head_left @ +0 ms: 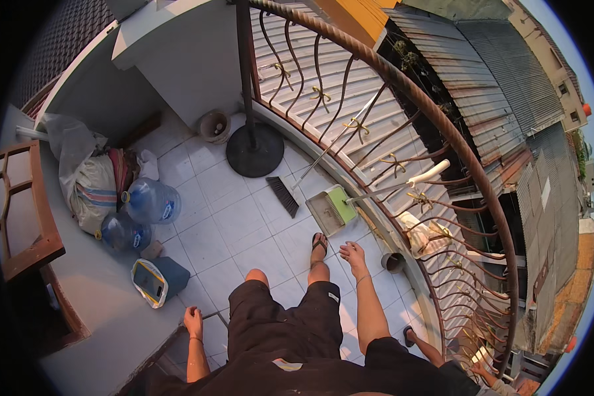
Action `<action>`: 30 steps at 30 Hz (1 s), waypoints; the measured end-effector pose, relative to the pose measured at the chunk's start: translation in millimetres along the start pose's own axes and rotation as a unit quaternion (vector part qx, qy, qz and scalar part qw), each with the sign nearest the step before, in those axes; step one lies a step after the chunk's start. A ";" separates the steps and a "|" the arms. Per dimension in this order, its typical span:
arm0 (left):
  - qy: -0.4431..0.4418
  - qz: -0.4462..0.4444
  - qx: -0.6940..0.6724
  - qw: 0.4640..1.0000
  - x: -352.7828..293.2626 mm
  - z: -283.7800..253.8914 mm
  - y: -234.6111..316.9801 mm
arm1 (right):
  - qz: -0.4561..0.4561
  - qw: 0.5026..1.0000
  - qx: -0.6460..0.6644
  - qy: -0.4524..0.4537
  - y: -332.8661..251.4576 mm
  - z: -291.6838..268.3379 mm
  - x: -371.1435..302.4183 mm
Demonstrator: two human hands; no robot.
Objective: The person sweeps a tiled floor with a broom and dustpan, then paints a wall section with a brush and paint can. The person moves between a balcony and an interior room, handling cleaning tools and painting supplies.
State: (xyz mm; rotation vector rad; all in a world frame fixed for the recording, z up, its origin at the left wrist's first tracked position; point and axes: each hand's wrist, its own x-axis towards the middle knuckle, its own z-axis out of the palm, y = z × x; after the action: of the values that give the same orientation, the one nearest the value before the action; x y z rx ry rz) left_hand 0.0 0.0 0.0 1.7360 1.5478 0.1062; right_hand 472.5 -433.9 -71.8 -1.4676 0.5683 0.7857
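Observation:
My left hand (193, 323) hangs low beside my shorts, fingers loosely bent and apart, with nothing seen in it. The nearest thing to it is a blue-grey bin (176, 274) with a pale bag over its rim. On the other side, my right hand (354, 257) is held out over the tiles, loosely open and empty. Beyond it lies a green and grey dustpan (340, 205), its long pole with a white grip (429, 173) leaning on the railing. A broom (283, 197) with dark bristles stands left of the dustpan, its handle also against the railing.
A curved metal railing (442, 122) bounds the right side. A round black pole base (255, 150) and a flowerpot (214, 126) stand ahead. At left are large water jugs (153, 201) and a stuffed sack (96, 191). Another person's sandalled foot (410, 336) shows at lower right, near a small pot (393, 263).

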 end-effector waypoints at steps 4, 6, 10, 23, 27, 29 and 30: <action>-0.095 -0.277 0.053 0.955 -93.4 207.5 13.5 | 0.046 0.991 -0.119 -0.034 -86.5 -2.8 302.7; -0.131 -0.330 0.035 0.934 -100.6 280.9 48.4 | 0.027 0.985 -0.160 -0.065 -79.2 46.8 402.5; -0.189 -0.358 0.028 0.914 -40.6 357.7 79.4 | -0.023 0.989 -0.144 -0.004 -86.8 41.4 618.4; -0.138 -0.467 0.037 0.873 -25.9 340.2 111.6 | -0.164 0.961 -0.188 0.117 -108.9 198.4 687.5; -0.144 -0.465 0.038 0.873 -17.2 336.5 122.6 | -0.175 0.963 -0.168 0.114 -120.9 195.9 656.0; -0.108 -0.475 0.002 0.873 -47.2 341.0 118.8 | -0.192 0.966 -0.161 0.055 -115.1 241.6 628.8; -0.137 -0.465 0.026 0.874 -20.2 337.7 126.3 | -0.189 0.966 -0.150 0.089 -113.6 205.6 632.7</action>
State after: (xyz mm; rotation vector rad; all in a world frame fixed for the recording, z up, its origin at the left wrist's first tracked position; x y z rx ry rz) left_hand 278.9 -175.8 -147.4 0.8242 1.9929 -0.6415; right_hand 937.4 -147.8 -468.6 -1.8708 0.2926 0.4529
